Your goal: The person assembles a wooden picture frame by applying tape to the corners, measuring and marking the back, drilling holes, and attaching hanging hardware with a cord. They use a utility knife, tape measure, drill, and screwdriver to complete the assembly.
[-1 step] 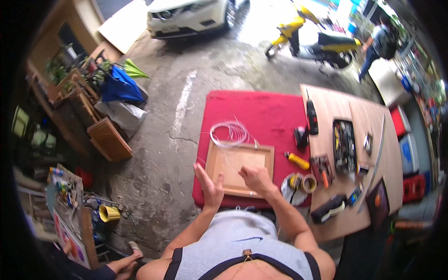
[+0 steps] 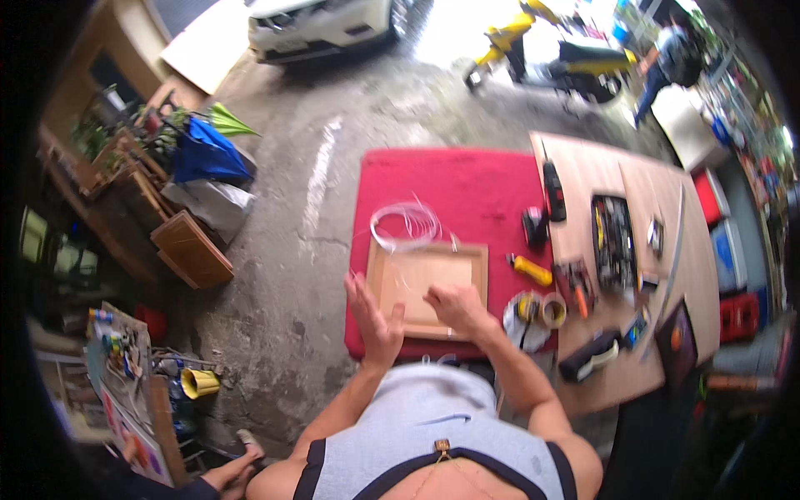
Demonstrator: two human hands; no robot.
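Observation:
A shallow wooden frame with a pale panel inside lies on a red-covered table before me. On its far left edge rests a loose coil of clear line, with thin loose strands. Over the frame's near left corner is my left hand, open, its fingers straight and its thumb apart. My right hand is closed above the frame's near right part. What its fingers hold, if anything, is too small to make out. Small shiny metal pieces sit on the far and near rims.
Right of the frame lie a yellow-handled tool, a tape roll and a black power drill. A plywood sheet bears an open tool case. Beyond stand a yellow scooter, a white car and another person.
The whole view has shifted slightly, so the table sits a little higher in the picture. Both hands keep nearly the same pose over the frame.

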